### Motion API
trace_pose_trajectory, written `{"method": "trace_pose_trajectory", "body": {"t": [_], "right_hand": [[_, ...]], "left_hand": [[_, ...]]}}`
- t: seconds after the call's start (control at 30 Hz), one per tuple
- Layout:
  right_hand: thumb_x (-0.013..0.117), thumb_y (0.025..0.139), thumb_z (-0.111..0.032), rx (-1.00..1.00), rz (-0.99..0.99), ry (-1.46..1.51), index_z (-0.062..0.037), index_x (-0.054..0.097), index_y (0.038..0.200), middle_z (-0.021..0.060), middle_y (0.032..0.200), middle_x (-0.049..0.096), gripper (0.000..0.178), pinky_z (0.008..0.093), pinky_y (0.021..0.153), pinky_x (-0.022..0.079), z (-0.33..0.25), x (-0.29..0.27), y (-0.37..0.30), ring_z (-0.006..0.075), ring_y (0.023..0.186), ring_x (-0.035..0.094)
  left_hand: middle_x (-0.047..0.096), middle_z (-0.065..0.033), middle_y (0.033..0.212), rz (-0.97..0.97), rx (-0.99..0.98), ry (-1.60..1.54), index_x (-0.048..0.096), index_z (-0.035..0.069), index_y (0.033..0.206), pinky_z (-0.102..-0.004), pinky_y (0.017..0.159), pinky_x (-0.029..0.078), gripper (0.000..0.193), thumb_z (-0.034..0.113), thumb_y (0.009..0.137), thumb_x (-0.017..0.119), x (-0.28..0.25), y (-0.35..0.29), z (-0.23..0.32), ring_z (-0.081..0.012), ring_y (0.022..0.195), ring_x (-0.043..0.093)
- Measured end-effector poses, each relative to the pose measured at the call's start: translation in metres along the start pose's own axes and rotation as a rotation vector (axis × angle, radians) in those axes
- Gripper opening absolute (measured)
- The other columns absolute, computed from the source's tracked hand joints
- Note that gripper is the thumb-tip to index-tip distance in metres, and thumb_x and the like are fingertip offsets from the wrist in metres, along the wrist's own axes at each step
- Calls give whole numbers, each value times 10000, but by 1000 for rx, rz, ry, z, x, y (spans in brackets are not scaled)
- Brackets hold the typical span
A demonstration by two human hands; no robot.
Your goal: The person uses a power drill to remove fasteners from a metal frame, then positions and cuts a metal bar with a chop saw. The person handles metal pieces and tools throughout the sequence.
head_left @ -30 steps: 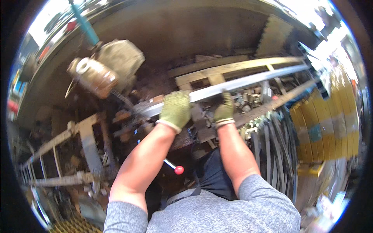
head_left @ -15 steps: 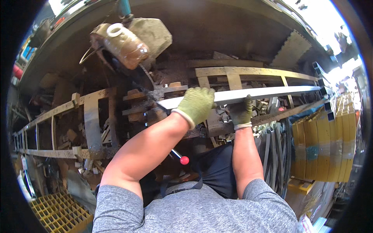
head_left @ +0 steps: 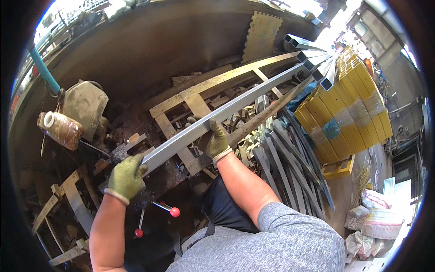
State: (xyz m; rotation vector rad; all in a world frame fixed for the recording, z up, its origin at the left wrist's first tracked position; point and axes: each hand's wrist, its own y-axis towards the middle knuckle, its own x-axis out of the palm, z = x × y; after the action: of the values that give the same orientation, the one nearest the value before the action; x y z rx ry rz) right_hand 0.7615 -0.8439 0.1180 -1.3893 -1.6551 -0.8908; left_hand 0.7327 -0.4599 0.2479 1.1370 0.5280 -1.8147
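A long, silvery square metal tube (head_left: 226, 111) slants from the middle left up to the far right. My left hand (head_left: 127, 177), in an olive-green glove, is closed on its near end. Farther along, my gloved right hand (head_left: 217, 139) grips the tube from below, thumb on the near side and fingertips showing past the far side. Left of the tube's near end is a cutting machine with a brownish plastic jug (head_left: 63, 129) fixed on it. Below my left hand stick out two levers with red knobs (head_left: 175, 211).
A yellowish metal frame (head_left: 195, 102) lies under the tube, with offcuts (head_left: 247, 152) heaped around it. Other square tubes (head_left: 328, 84) jut in at the far right. Dark metal bars (head_left: 290, 163) lean beside my right arm, near stacked yellow pieces (head_left: 346, 113). Sacks (head_left: 380, 222) lie at right.
The view has turned to the right. My left hand has gone from the top of the tube to its near end, and the tube's end is now away from the saw blade.
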Motion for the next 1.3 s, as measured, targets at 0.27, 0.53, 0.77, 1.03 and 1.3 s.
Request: {"method": "trace_pose_trajectory", "body": {"t": [0.27, 0.53, 0.77, 1.03, 1.3], "right_hand": [[754, 1176, -416, 263, 0, -99, -107, 618, 1720, 144, 1741, 663, 640, 582, 1446, 360, 39, 3, -11, 335, 1664, 560], [855, 1113, -515, 203, 160, -306, -27, 698, 1518, 130, 1481, 785, 654, 493, 1268, 568, 94, 64, -25, 296, 1385, 731], [827, 1163, -368, 360, 306, -599, -133, 731, 1496, 72, 1282, 843, 418, 378, 852, 656, 139, 99, -32, 267, 1084, 845], [820, 1132, -49, -137, 161, -1235, -28, 745, 1563, 115, 1483, 804, 438, 361, 1135, 643, 72, 97, -29, 223, 1265, 805], [987, 923, -282, -319, -165, -2354, -72, 695, 1646, 209, 1667, 691, 807, 539, 1378, 430, -10, 53, 57, 437, 1602, 586]], "left_hand": [[827, -263, 1229, -118, -90, -131, 796, 53, 1334, -603, 995, 613, 331, 298, 1156, 664, -43, -63, -70, -523, 1159, 770], [728, -208, 1552, 207, -8, 682, 656, 70, 1646, -577, 1161, 567, 803, 439, 959, 846, -21, -153, -80, -448, 1368, 704], [737, -180, 1540, 12, -138, 497, 646, 111, 1659, -586, 1193, 542, 796, 244, 902, 852, -55, -195, -153, -418, 1358, 710], [830, -230, 1310, 47, -363, 246, 779, 86, 1474, -557, 1083, 624, 608, 115, 888, 938, -125, -219, -218, -480, 1242, 779], [819, -174, 1424, -65, -563, 373, 772, 128, 1500, -549, 1183, 575, 676, -7, 861, 945, -146, -254, -282, -448, 1367, 730]]}}
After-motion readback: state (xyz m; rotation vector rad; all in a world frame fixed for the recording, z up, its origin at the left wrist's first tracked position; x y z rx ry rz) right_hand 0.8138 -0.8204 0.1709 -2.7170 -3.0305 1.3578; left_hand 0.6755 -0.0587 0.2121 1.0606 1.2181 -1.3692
